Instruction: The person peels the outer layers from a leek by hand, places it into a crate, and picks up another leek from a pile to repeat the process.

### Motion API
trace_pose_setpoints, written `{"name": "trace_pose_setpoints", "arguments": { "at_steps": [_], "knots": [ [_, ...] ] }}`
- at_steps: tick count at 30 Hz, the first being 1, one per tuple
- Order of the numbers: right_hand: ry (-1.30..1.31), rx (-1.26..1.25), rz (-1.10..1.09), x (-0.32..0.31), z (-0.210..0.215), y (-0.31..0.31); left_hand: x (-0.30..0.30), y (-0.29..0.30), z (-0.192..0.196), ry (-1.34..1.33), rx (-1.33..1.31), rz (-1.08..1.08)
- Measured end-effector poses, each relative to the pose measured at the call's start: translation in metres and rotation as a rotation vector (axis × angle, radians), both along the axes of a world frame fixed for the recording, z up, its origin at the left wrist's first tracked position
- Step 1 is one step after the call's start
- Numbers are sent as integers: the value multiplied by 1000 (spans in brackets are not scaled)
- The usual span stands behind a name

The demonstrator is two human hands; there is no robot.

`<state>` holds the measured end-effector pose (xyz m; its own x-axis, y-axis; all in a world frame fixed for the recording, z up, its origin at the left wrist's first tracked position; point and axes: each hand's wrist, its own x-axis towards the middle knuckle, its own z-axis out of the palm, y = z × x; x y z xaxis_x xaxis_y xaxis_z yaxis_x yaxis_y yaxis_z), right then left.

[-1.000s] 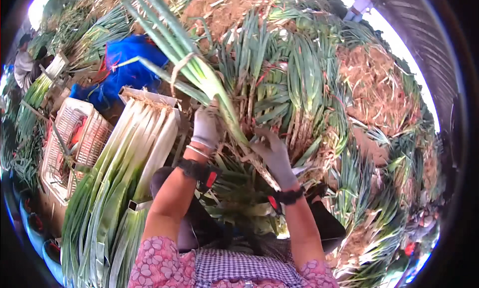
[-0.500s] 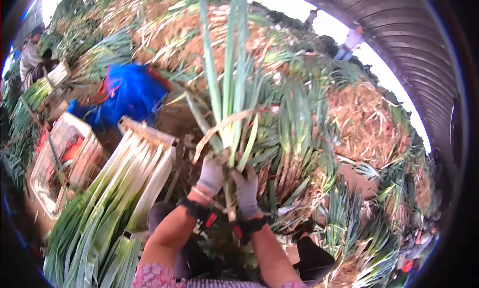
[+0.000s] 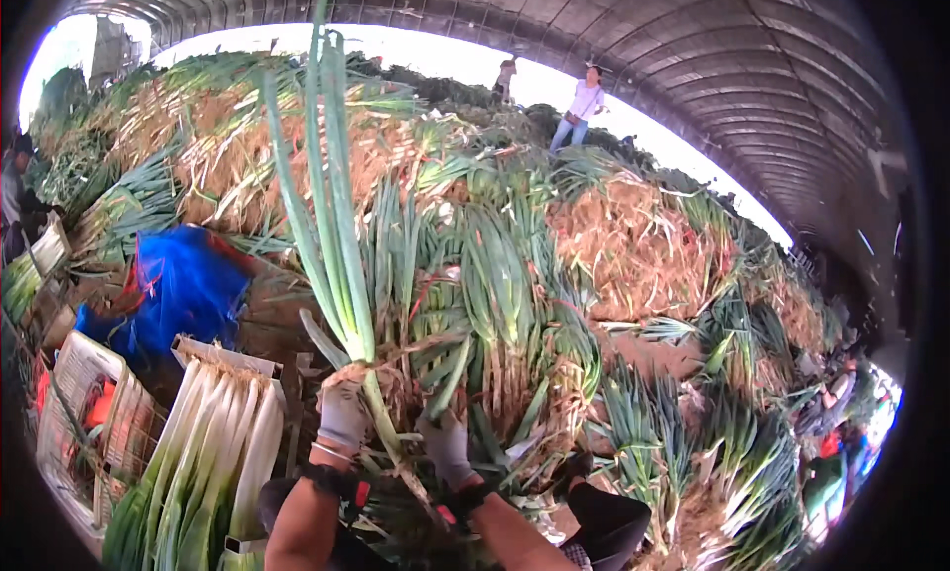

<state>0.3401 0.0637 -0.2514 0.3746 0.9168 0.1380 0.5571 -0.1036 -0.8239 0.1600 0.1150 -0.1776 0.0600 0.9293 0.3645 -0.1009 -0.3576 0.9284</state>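
Observation:
A tall leek (image 3: pixel 341 274) stands upright in front of me, its green leaves fanning upward and its stalk slanting down to the right. My left hand (image 3: pixel 343 413), in a pale glove, is closed round the stalk below the leaves. My right hand (image 3: pixel 446 447), gloved too, is closed on an outer leaf (image 3: pixel 451 378) that stands apart from the stalk. Brown, withered leaf strips hang between the hands. Both wrists wear dark bands. At lower left, trimmed leeks (image 3: pixel 203 442) with long white stalks lie side by side in a rack (image 3: pixel 226 358), roots toward the far end.
Left of the rack stands a pale plastic crate (image 3: pixel 94 413) with red-orange things inside. Behind it lies a blue net bag (image 3: pixel 188 284). Untrimmed leeks (image 3: pixel 633 244) with soil-brown roots are heaped ahead and right. A person (image 3: pixel 577 111) stands beyond the heap; another (image 3: pixel 22 190) is at far left.
My view has swung up and to the right. The right hand has moved off the stalk and down to its right, with a leaf drawn away from the leek. The left hand still holds it.

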Motion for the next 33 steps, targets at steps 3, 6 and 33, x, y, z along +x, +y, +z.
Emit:
{"name": "trace_pose_setpoints", "arguments": {
  "at_steps": [3, 6, 33],
  "knots": [
    [-180, -283, 64, 41, -39, -43, -11, -10, 23, 177, 341, 169],
    [-356, -421, 103, 127, -102, -95, -9, 7, 7, -129, -89, -38],
    [367, 68, 556, -48, 96, 36, 3, 4, 7, -992, -517, -268]
  ]
}}
